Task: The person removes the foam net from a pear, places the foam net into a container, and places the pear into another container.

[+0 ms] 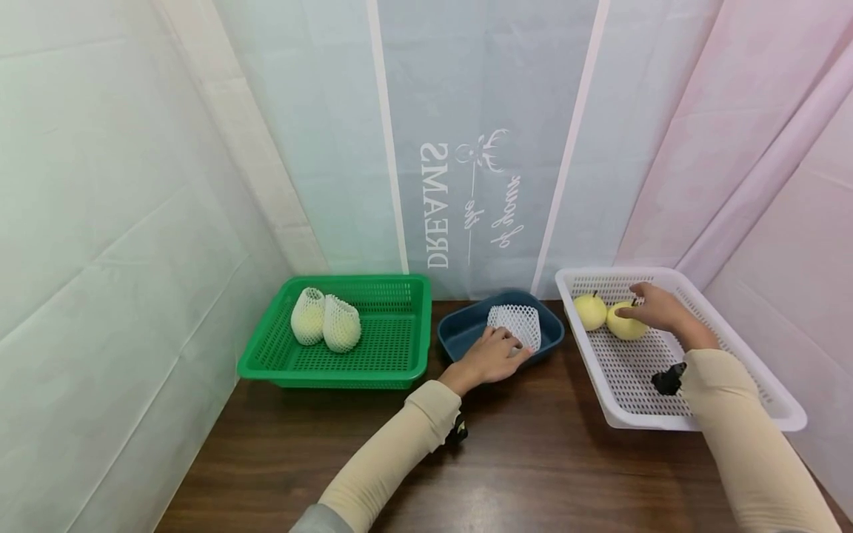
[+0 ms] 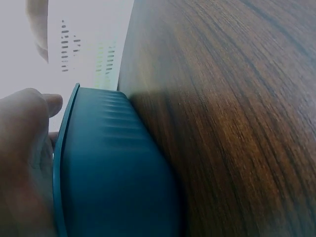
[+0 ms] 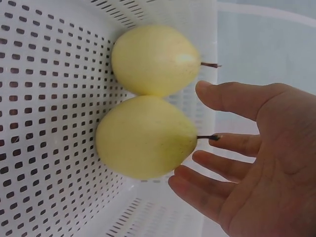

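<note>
In the white basket point(image 1: 636, 420), two pale yellow pears lie side by side, stems showing. My right hand point(image 1: 660, 307) reaches over the nearer pear point(image 3: 145, 138), fingers spread around its stem end without gripping it. The other pear point(image 3: 155, 59) lies just beyond the thumb. My left hand point(image 1: 492, 357) is over the front rim of the blue basin point(image 1: 460, 322), its loosely bent fingers at a white foam net sleeve point(image 1: 523, 320). In the left wrist view the basin's wall hides most of those fingers, and contact with the sleeve is unclear.
On the left stands a green basket point(image 1: 333, 383) holding two pears in foam net sleeves, one pear point(image 1: 309, 322) leaning near the other point(image 1: 342, 326). All three containers stand on a dark wooden table point(image 1: 533, 459), with a printed curtain point(image 1: 480, 89) behind them.
</note>
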### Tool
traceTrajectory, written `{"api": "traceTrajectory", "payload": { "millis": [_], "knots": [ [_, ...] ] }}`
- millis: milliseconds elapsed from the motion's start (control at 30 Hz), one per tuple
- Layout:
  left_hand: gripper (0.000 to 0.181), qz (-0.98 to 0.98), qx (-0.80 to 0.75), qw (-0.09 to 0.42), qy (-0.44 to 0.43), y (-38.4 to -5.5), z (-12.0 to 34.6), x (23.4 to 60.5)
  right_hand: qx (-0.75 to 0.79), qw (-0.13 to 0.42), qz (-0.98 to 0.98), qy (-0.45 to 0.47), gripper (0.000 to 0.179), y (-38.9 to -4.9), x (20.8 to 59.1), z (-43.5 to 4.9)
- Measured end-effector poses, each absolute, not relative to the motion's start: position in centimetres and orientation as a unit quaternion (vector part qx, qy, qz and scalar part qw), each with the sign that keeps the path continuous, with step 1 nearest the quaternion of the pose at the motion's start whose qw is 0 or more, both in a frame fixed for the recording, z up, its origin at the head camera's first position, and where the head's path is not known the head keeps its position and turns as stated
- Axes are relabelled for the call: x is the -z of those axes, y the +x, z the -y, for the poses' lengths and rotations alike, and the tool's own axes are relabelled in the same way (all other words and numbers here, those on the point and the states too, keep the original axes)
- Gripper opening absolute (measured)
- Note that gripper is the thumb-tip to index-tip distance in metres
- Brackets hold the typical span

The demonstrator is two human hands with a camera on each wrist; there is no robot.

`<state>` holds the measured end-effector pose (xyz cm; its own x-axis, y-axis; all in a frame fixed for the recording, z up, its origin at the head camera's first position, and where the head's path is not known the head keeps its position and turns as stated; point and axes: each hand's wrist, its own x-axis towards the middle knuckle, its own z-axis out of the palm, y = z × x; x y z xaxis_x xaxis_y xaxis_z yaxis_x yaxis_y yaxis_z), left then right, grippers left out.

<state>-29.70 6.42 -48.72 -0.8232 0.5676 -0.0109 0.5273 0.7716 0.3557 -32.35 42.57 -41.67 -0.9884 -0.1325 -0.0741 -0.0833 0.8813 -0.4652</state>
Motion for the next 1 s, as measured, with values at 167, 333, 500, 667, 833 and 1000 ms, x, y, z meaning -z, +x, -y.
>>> {"api": "traceTrajectory", "payload": {
  "millis": [167,333,500,667,833,1000],
  "knots": [
    [0.051,-0.937,-0.185,0.046,0.293,-29.6,-6.1,48.7,0.226,0.038,-0.972,-0.059,0.078,-32.4,41.3,-42.0],
    [0.047,-0.936,-0.193,0.037,0.293,-29.3,-5.9,48.2,0.229,0.019,-0.971,-0.063,0.074,-32.2,40.8,-41.4],
    [0.042,-0.931,-0.206,0.022,0.301,-29.2,-5.7,47.7,0.233,0.003,-0.971,-0.062,0.071,-32.1,40.2,-40.6],
    [0.035,-0.929,-0.213,0.001,0.301,-29.0,-5.4,47.1,0.223,-0.011,-0.973,-0.051,0.066,-31.8,39.4,-40.2],
    [0.028,-0.925,-0.225,-0.021,0.307,-28.8,-5.0,46.5,0.223,-0.03,-0.974,-0.035,0.061,-31.4,38.9,-39.8],
    [0.025,-0.917,-0.243,-0.029,0.316,-28.5,-4.5,45.9,0.236,-0.061,-0.969,-0.035,0.055,-31.0,38.8,-39.2]
  ]
}}
